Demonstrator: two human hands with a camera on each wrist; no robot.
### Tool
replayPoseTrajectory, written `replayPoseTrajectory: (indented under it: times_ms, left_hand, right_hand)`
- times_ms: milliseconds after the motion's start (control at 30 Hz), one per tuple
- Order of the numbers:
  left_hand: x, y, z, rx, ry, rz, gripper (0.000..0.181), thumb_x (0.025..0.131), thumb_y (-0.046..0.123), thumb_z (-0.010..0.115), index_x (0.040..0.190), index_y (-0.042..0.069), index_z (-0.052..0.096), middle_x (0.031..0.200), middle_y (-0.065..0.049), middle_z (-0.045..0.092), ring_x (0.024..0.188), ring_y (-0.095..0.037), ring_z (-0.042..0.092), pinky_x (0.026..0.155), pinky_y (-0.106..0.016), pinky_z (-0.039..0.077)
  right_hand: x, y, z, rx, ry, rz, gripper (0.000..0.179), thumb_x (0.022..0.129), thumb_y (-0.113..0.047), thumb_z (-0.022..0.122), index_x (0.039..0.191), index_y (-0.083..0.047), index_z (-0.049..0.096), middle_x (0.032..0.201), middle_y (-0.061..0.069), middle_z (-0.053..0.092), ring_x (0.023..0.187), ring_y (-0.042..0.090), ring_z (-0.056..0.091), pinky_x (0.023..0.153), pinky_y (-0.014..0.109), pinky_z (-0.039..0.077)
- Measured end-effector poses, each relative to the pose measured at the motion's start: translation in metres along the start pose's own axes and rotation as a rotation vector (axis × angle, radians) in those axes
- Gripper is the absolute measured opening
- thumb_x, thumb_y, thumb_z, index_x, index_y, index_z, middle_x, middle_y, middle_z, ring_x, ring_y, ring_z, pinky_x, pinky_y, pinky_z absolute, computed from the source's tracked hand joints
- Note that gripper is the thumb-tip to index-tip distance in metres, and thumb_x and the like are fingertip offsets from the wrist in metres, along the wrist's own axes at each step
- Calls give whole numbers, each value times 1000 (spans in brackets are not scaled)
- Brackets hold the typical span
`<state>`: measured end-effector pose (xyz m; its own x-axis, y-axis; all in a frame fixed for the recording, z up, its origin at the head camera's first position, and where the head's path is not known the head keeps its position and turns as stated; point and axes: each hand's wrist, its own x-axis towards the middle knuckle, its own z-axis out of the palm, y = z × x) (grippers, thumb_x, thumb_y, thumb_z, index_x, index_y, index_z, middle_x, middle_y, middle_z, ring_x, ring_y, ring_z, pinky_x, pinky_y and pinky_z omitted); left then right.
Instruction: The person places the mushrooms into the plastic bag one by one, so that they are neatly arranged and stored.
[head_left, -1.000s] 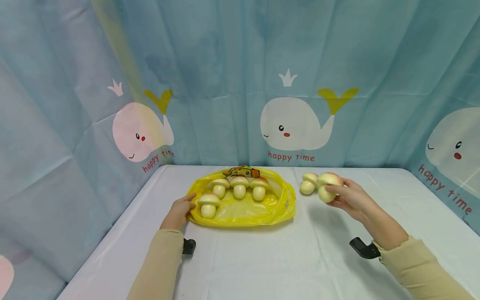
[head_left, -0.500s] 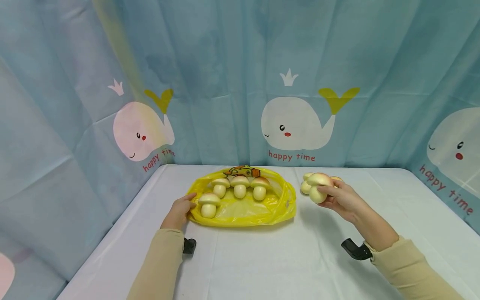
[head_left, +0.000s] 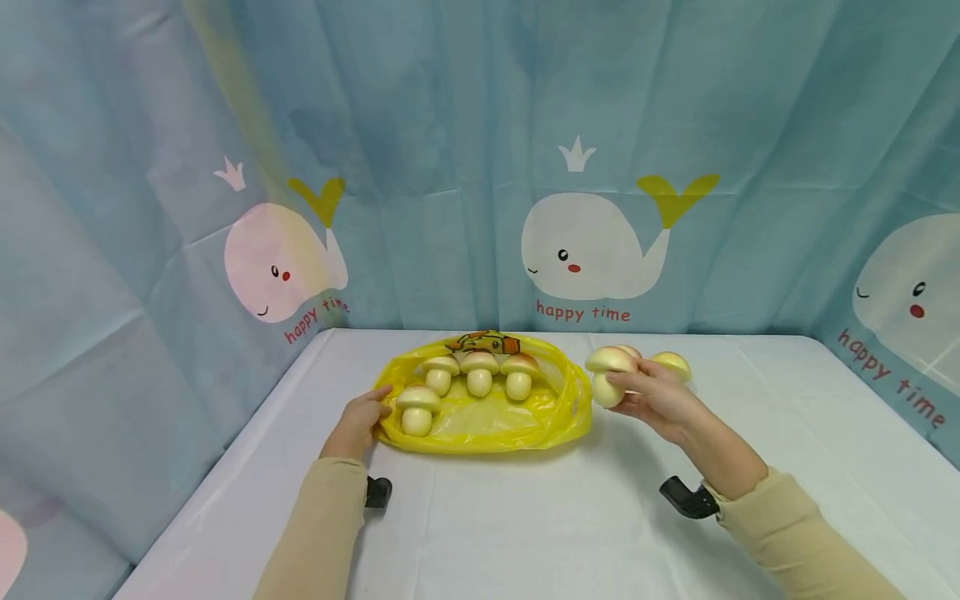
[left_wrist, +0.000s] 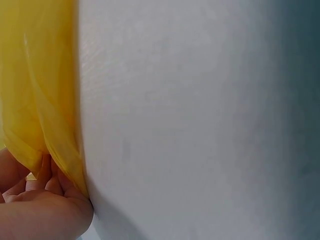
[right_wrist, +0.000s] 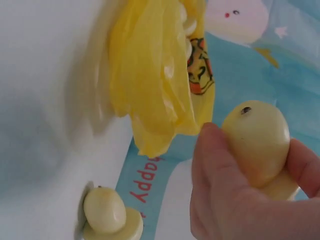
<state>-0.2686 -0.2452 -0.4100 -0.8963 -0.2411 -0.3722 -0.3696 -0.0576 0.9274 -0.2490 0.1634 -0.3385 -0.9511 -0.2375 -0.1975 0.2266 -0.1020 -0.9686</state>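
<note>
1. The right hand is pinching a toy mushroom just beside the yellow plastic bag.
2. The left hand is gripping the bag's left edge.
3. Four mushrooms are sitting inside the bag.
4. Two loose mushrooms are lying behind the right hand.

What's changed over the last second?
The right hand moved left toward the yellow bag, carrying its gripped mushroom; a second mushroom, beyond that hand, came into view. Nothing was newly grasped or released. The left hand still holds the bag's left edge; the four mushrooms inside stayed put.
</note>
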Motion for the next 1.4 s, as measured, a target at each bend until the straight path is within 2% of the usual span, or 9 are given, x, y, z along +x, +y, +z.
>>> replayPoseTrajectory:
  times_ms: [167,433,733,900,1100,1233,1400]
  left_hand:
    - [-1,1,1,2,7,-5,54,96,-10,38,149,2,34,159,-23,13,135,-30,27,109,-38,31]
    - [0,0,2,7,13,-7,55,96,-10,38,149,2,35,158,-23,14,134,-30,27,106,-35,33]
    - [-1,1,3,8,10,-4,54,97,-10,38,149,3,35,159,-22,13,133,-30,27,106,-36,33]
    - [-2,2,2,9,9,-8,54,97,-10,37,149,4,35,159,-22,13,134,-29,27,106,-35,33]
    - [-1,1,1,9,10,-14,54,97,-10,37,149,3,35,159,-21,12,138,-31,25,111,-38,30]
    - [1,2,1,15,18,-25,54,97,-9,38,149,5,37,160,-20,12,140,-30,24,111,-37,30]
    - [1,2,1,13,19,-30,54,97,-9,38,149,6,36,160,-20,11,140,-29,24,111,-36,29]
  right_hand:
    - [1,3,8,-34,-15,-5,62,98,-15,57,145,3,22,99,5,58,80,16,63,78,31,55]
    - [4,7,17,-44,-47,-1,61,98,-16,56,144,5,24,97,5,60,80,16,63,78,32,55]
    - [7,9,34,-73,-51,31,62,99,-20,56,146,5,25,106,7,58,85,18,62,80,35,54]
    - [11,13,47,-38,-59,40,64,99,-18,55,148,4,22,107,9,57,84,17,61,78,32,54]
    - [17,18,60,-3,-49,53,60,99,-15,55,147,5,25,108,11,56,82,18,59,77,29,54]
    - [22,22,68,9,-51,64,59,99,-14,56,146,5,26,107,12,56,82,19,59,78,30,54]
    - [26,26,79,5,-19,90,62,97,-14,58,147,3,25,115,16,54,83,20,58,81,32,54]
